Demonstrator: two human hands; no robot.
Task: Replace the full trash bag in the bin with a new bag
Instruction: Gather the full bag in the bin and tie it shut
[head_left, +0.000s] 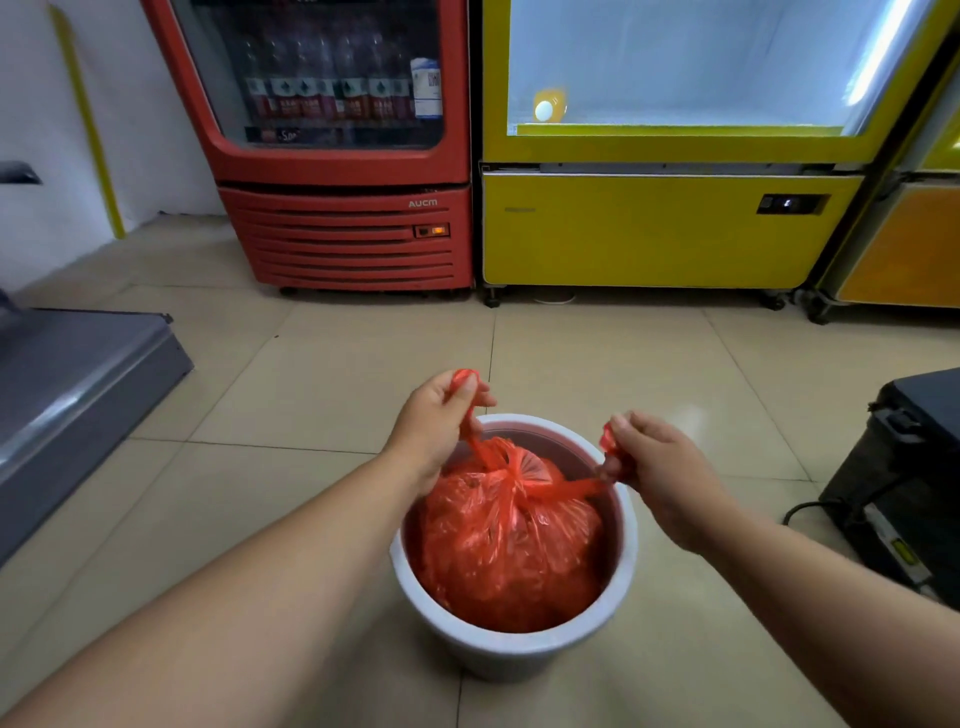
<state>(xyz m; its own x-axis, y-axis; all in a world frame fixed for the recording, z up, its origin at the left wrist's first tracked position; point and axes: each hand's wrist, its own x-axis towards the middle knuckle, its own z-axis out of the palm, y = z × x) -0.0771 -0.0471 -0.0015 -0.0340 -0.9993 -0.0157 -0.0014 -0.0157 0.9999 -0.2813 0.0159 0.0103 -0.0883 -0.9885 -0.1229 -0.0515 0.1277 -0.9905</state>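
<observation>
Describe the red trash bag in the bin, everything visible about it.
The red trash bag is thin, crinkled, translucent plastic, bulging full and sitting inside the white round bin on the tiled floor. Its top is gathered into a knot at the centre. Two handle strips stretch outward, one gripped by the left hand, the other by the right hand.

The red trash bag (511, 540) conceals its own contents and the floor of the white bin (514, 652); the handle ends are enclosed by the left hand (441, 415) and right hand (657, 467). Both forearms are cut off at the 6 o'clock edge. At 3 o'clock, the black case (904, 483) is cropped; the bottle labels (332, 98) in the red cooler (343, 228) at 11 o'clock are illegible.
</observation>
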